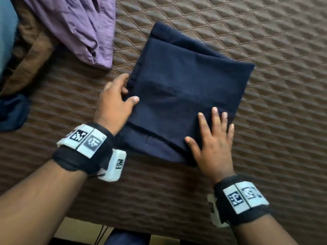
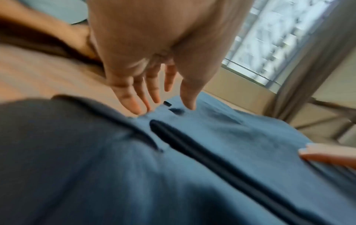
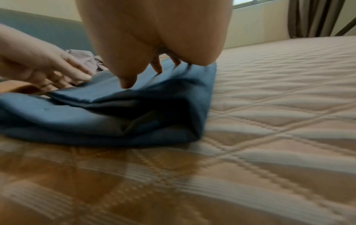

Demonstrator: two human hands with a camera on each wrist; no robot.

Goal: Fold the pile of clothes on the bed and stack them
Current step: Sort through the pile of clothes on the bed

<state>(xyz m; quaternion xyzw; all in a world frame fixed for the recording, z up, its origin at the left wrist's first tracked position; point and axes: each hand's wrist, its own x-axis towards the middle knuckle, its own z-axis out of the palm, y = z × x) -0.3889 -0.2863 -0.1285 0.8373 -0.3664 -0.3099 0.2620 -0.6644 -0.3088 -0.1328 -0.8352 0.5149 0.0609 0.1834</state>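
Head view, garment: a folded navy garment (image 1: 187, 96) is lying on the brown quilted bedspread (image 1: 265, 41), near the bed's front edge; a lower layer is sticking out toward the person
Head view, left hand: the left hand (image 1: 115, 101) is touching the garment's left edge, thumb lying on top, fingers at the side; whether they are pinching the cloth I cannot tell
Head view, right hand: the right hand (image 1: 212, 144) is lying flat on the near right corner, fingers straight and spread, gripping nothing
Head view, pile: a purple garment (image 1: 79, 30) and a brown garment (image 1: 30, 55) are lying crumpled at the upper left; a dark blue piece (image 1: 12, 112) is sitting at the left edge
Left wrist view: fingers (image 2: 133, 97) are reaching down straight to the blue cloth's edge; blurred; a window (image 2: 279, 38) is showing behind
Right wrist view: the thumb (image 3: 125, 79) is pressing on the top layer; the folded stack is lying flat on the bedspread
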